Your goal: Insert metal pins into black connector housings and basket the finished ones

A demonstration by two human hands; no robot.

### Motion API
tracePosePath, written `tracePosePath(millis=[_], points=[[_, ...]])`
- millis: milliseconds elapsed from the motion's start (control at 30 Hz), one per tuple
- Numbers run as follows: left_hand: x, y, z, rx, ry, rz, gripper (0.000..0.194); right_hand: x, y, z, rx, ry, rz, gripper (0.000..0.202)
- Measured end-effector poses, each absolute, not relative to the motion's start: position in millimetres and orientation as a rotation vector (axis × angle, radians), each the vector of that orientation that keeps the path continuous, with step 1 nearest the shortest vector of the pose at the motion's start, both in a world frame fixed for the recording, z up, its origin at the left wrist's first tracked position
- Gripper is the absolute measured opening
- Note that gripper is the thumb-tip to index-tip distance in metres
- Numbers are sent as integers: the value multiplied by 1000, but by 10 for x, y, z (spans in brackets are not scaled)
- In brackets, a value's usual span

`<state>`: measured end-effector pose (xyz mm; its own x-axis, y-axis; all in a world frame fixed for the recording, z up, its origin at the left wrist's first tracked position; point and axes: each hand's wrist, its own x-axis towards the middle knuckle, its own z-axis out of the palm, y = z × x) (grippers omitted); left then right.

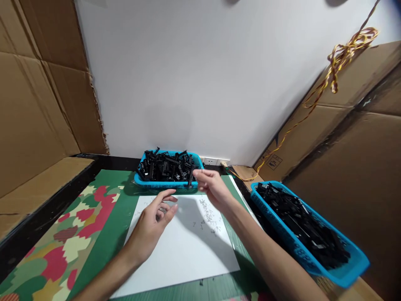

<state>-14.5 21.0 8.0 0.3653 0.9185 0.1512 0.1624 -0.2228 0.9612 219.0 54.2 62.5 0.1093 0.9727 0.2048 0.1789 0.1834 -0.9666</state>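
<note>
My right hand [211, 186] pinches a small black plastic part [191, 175] between thumb and fingers, at the front right corner of a blue basket [169, 184]. That basket is heaped with black plastic parts [166, 165]. Over a white sheet of paper [175, 259] hovers my left hand [158, 217], its fingers curved and apart with nothing between them. Many tiny dark pieces [206, 213] lie scattered on the right side of the sheet, too small to make out. A few more are by its left edge.
A second blue basket [347, 278] full of black parts stands at the right. Cardboard walls [40, 92] rise on both sides, with a white wall behind. A twisted yellow cable [288, 131] runs to a power socket [210, 161]. Camouflage-patterned material [69, 238] covers the left.
</note>
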Motion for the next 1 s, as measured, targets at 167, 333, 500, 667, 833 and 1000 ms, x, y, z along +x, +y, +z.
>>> tracePosePath(millis=[167, 333, 500, 667, 833, 1000], points=[[-17, 80, 41, 1501, 827, 945, 53, 1908, 53, 312, -1118, -1140, 1383, 42], [-69, 116, -5, 1474, 943, 934, 49, 2213, 80, 187, -1312, -1436, 1308, 31], [-96, 169, 34, 1395, 968, 945, 44, 2525, 80, 192, -1501, -1902, 1009, 13], [-55, 161, 67, 1289, 900, 908, 41, 2484, 0, 162, -1542, -2015, 908, 4], [-64, 139, 55, 1362, 850, 778, 39, 2393, -57, 181, -1520, -2088, 878, 7], [-75, 101, 108, 1485, 890, 646, 37, 2385, -107, 272, -1385, -2019, 900, 8]])
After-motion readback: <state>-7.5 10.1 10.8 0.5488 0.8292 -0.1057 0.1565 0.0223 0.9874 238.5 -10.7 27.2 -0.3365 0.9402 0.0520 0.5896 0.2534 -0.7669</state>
